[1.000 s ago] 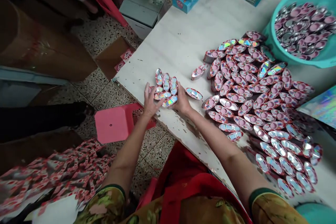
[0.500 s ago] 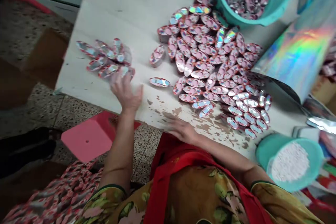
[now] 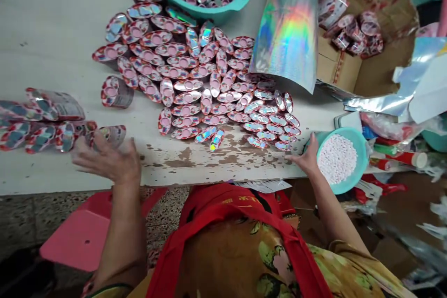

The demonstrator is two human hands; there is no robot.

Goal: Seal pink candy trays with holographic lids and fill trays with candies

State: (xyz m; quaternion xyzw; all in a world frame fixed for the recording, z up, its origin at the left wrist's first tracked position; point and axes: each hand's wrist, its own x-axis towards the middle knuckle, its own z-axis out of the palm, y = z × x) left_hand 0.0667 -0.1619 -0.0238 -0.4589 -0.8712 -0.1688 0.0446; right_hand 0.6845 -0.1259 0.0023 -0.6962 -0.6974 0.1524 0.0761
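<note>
My left hand [image 3: 113, 160] is open with fingers spread, its fingertips at a small group of red-and-silver packets [image 3: 45, 135] on the left of the table. Whether they touch the nearest one is hard to make out. A single packet [image 3: 117, 92] lies apart from the others. In the middle, many similar oval-ended packets [image 3: 181, 86] stand packed together, several showing a round pink piece inside. My right hand [image 3: 308, 157] is open, thumb raised and fingers stretched left, beside a teal bowl [image 3: 362, 153] of white pellets [image 3: 337, 158]. It holds nothing I can see.
A teal basin [image 3: 223, 13] of pink-and-silver round pieces stands at the back. A shiny holographic sheet [image 3: 284, 32] curves down beside a cardboard box [image 3: 380, 72] with several packets in it. A pink stool [image 3: 75, 237] stands below the table's front edge [image 3: 167, 184].
The view has swung to the right. My right hand has moved right along the table edge to the bowl of pellets. My left hand stays near the left group of packets.
</note>
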